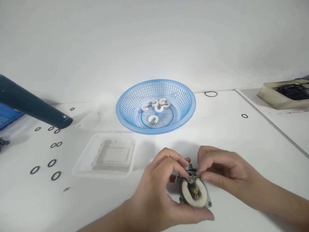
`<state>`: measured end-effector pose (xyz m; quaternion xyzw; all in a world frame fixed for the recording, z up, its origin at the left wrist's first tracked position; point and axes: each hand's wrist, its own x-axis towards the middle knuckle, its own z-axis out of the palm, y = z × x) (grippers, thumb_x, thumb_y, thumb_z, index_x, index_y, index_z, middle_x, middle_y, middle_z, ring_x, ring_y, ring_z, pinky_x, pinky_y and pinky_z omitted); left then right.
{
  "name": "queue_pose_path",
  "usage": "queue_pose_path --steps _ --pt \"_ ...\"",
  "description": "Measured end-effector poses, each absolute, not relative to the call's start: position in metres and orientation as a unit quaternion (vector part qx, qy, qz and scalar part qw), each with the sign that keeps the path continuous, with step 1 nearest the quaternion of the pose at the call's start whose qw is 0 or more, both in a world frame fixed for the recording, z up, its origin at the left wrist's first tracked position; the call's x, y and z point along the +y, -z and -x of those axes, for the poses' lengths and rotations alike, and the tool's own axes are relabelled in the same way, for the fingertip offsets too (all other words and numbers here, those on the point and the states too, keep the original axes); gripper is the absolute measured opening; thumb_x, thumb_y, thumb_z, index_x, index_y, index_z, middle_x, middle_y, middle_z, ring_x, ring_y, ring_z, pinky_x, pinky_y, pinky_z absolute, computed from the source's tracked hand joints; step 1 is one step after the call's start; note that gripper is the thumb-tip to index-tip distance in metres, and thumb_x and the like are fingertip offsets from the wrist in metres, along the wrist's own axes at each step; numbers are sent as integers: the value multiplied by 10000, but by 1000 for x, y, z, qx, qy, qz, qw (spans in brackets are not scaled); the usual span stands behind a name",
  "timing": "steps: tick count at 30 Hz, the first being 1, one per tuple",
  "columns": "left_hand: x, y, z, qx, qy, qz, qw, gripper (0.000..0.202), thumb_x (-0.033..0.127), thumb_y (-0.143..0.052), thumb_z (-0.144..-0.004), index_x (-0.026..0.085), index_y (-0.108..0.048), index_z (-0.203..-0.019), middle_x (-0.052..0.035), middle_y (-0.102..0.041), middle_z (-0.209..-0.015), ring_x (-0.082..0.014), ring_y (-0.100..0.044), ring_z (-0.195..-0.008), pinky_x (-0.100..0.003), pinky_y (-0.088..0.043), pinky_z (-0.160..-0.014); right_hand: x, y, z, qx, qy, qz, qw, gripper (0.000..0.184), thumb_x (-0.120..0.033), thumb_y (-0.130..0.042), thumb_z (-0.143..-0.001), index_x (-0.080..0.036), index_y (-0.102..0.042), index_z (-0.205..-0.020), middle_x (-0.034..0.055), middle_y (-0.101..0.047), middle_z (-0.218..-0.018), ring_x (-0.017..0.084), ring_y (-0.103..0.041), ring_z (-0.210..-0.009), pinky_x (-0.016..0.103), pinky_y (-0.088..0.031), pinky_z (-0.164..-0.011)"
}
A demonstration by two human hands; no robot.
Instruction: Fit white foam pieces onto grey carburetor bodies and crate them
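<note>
My left hand (164,190) grips a small metal carburetor (209,203), its thumb along the lower edge and its fingers over the top. The carburetor's open side faces me. Inside it lies a white U-shaped float (202,196) around brass parts. At the upper right edge of the carburetor, my right hand (222,167) has its thumb and forefinger pinched together. Whatever is between those fingertips is too small and too hidden to name.
Behind the hands stands a blue mesh basket (156,131) with several white U-shaped floats (153,119). A shallow white tray (83,161) is left of the hands. Black rubber rings (56,175) lie scattered leftward, near a dark teal cylinder (36,104). A box of black rings (272,96) sits far right.
</note>
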<state>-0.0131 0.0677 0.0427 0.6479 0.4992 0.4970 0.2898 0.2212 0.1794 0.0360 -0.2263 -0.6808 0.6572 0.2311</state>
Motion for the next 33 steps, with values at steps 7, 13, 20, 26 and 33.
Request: queue_pose_path --steps 7,13,20,26,33 --pt "69 -41 13 466 -522 -655 284 800 269 -1190 -433 244 -655 -1028 -43 -718 -1153 -248 -843 -1010 -190 -679 -625 179 -31 -219 -674 -669 227 215 171 -398 -848 -1111 -250 -821 -1029 21 -642 -961 166 -612 -804 280 -514 -697" --pt "66 -40 11 501 -508 -625 316 785 242 -1183 -421 250 -677 -1021 -39 -695 -1185 -231 -831 -985 -251 -715 -668 176 -33 -220 -673 -675 221 205 233 -424 -817 -1136 -231 -776 -1010 23 -643 -972 170 -602 -819 290 -505 -721" --pt "66 -47 13 549 -496 -630 238 731 294 -1186 -391 236 -684 -920 -5 -736 -1000 -246 -819 -998 -379 -759 -882 177 -34 -219 -692 -651 244 194 279 -470 -770 -1163 -239 -744 -1008 8 -624 -957 158 -545 -797 274 -457 -696" --pt "62 -53 7 581 -478 -634 180 715 246 -1169 -393 254 -751 -973 33 -809 -979 -192 -840 -915 -255 -732 -787 178 -33 -218 -692 -649 251 192 268 -466 -771 -1163 -249 -743 -1009 10 -642 -976 165 -572 -815 282 -466 -700" --pt "56 -52 3 583 -481 -629 183 721 133 -1127 -409 290 -795 -1029 73 -855 -1040 -141 -863 -860 -142 -704 -714 175 -29 -221 -697 -640 256 196 247 -450 -769 -1159 -258 -741 -1006 15 -640 -964 185 -589 -825 302 -459 -699"
